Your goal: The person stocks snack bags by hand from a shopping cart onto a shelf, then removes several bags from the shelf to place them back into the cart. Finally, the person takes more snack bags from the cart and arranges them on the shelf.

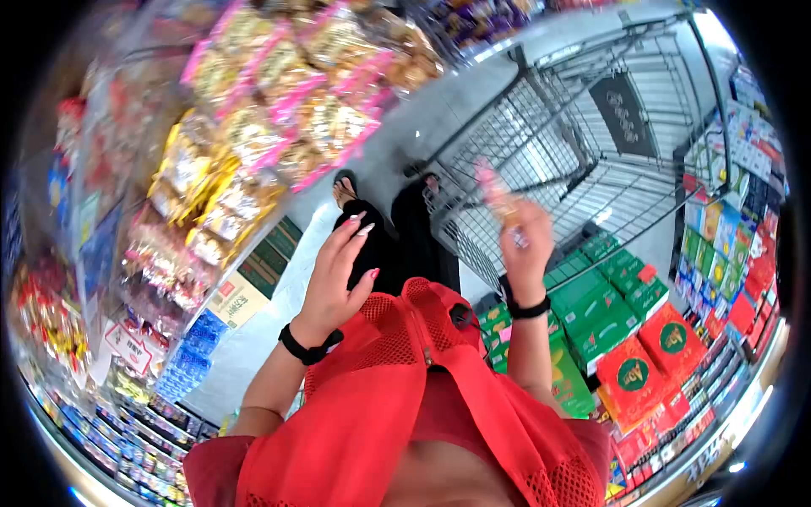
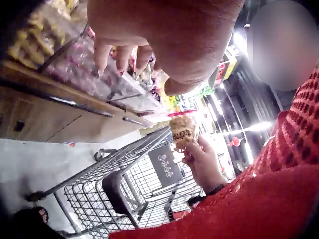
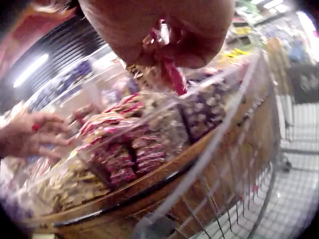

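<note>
My right hand (image 1: 528, 245) grips a small snack packet (image 2: 182, 130) by one end and holds it up beside the shopping cart (image 1: 623, 114). In the left wrist view the packet is tan with dark lettering and a pink top edge; in the head view it is blurred. My left hand (image 1: 336, 270) is held in the air in front of my body with its fingers extended and nothing in it. It is nearest the display of bagged snacks (image 1: 325, 127), which have pink edges and see-through fronts. In the right wrist view, the right palm hides most of the packet.
Yellow-edged snack bags (image 1: 236, 215) lie beside the pink ones in the wood-fronted bin (image 3: 199, 174). Green boxes (image 1: 596, 317) and red boxes (image 1: 634, 372) are stacked at right, near the cart. A cardboard carton (image 1: 236, 300) stands at the bin's foot.
</note>
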A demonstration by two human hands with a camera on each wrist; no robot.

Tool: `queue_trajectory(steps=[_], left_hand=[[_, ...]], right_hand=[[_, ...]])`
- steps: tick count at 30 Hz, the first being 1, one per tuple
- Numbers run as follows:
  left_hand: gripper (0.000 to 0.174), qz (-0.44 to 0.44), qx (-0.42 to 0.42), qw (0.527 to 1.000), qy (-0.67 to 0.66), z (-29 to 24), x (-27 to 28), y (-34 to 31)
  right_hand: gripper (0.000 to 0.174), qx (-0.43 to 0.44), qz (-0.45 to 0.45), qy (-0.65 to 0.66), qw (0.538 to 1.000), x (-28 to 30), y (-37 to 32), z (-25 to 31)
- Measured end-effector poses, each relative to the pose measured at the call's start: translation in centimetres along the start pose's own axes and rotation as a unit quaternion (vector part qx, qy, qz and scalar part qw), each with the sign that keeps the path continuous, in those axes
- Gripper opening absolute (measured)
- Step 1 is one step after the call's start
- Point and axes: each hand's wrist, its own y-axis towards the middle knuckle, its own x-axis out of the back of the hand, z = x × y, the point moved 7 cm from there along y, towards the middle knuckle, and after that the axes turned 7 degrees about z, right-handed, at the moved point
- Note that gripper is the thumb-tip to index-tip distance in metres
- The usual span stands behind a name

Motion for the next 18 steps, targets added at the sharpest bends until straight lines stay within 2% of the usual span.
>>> queue_trajectory(steps=[3,5,6,9,10,13,14,17,18], left_hand=[[0.058,0.013,-0.052,0.998,0.027,-1.3,4.5,-1.8],[0.058,0.029,-0.076,0.996,0.033,-2.5,6.7,-2.7],[0.057,0.066,-0.112,0.991,0.042,-3.6,7.6,-2.7],[0.047,0.128,-0.066,0.988,-0.048,-1.3,7.5,-5.1],[0.042,0.09,-0.077,0.991,-0.062,-1.8,8.5,-5.8],[0.04,0.058,-0.044,0.988,-0.134,-0.3,10.0,-6.8],[0.036,0.044,0.012,0.985,-0.166,0.1,10.9,-7.2],[0.033,-0.13,-0.035,0.918,-0.373,6.0,11.4,-4.5],[0.028,-0.122,0.078,0.918,-0.37,6.8,12.6,-4.4]], right_hand=[[0.041,0.132,0.17,0.013,0.976,-2.8,0.1,11.9],[0.038,0.174,0.196,0.061,0.963,-4.3,0.0,17.7],[0.036,0.197,0.185,0.072,0.96,-4.6,-0.1,19.9],[0.036,0.227,0.197,0.067,0.951,-5.7,0.4,24.6],[0.034,0.218,0.187,0.066,0.956,-6.5,0.5,25.0],[0.035,0.202,0.116,0.097,0.968,-5.4,2.0,28.3],[0.038,0.229,0.074,0.062,0.969,-4.9,2.3,29.3],[0.04,0.147,0.125,0.143,0.971,-3.9,3.1,30.5],[0.039,0.141,0.141,0.118,0.973,-3.8,3.0,30.4]])
